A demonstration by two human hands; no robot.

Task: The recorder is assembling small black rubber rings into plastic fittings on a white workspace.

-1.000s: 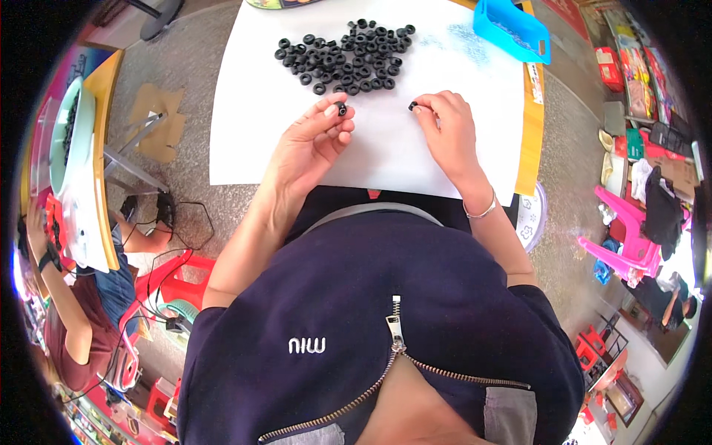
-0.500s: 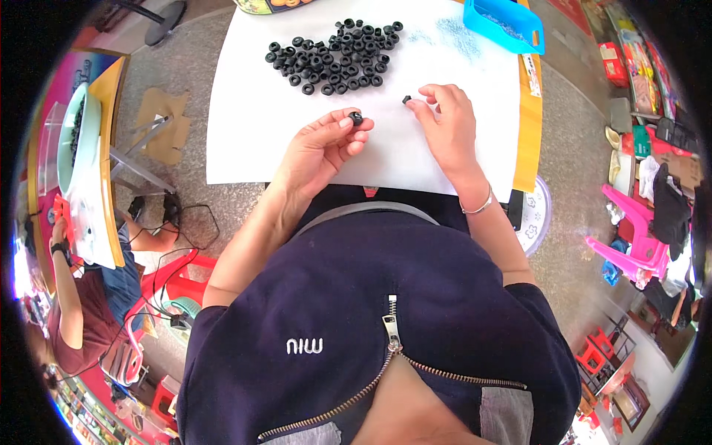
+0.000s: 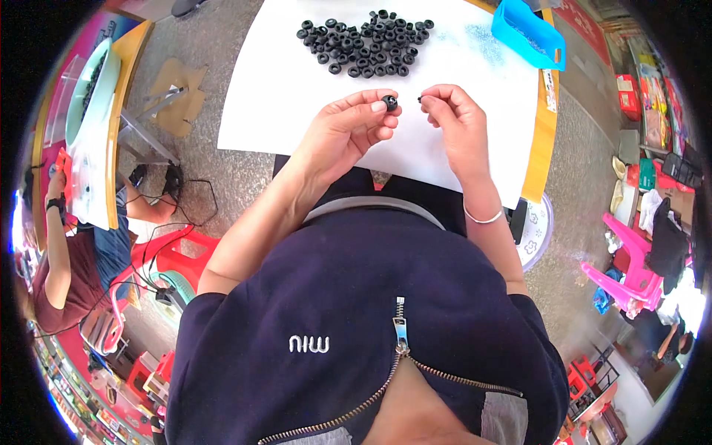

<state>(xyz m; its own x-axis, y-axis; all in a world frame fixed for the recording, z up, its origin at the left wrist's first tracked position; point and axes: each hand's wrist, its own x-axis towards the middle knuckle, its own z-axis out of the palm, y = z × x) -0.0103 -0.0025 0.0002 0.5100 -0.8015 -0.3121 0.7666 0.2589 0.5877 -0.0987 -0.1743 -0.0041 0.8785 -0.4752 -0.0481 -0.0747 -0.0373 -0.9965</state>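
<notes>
My left hand (image 3: 343, 137) is closed in a pinch on a small round black ring-shaped part (image 3: 390, 103), its open face turned toward my right hand. A short gap away, my right hand (image 3: 463, 132) pinches a tiny dark piece (image 3: 420, 99) between thumb and forefinger; its exact shape is too small to make out. Both hands hover over the near part of a white sheet (image 3: 267, 96) on the table. Beyond them lies a loose pile of black ring-shaped parts (image 3: 363, 46), many with the hole facing up.
A blue plastic tray (image 3: 519, 50) with small bluish bits sits at the table's far right corner. Bluish specks (image 3: 483, 43) are scattered beside it. On the left, another person sits at a second table with a pale green basin (image 3: 110, 81). A pink stool (image 3: 630, 259) stands at right.
The head view has shifted, moving the table slightly right and up. My hands have come closer together, narrowing the gap between the ring-shaped part and the tiny piece.
</notes>
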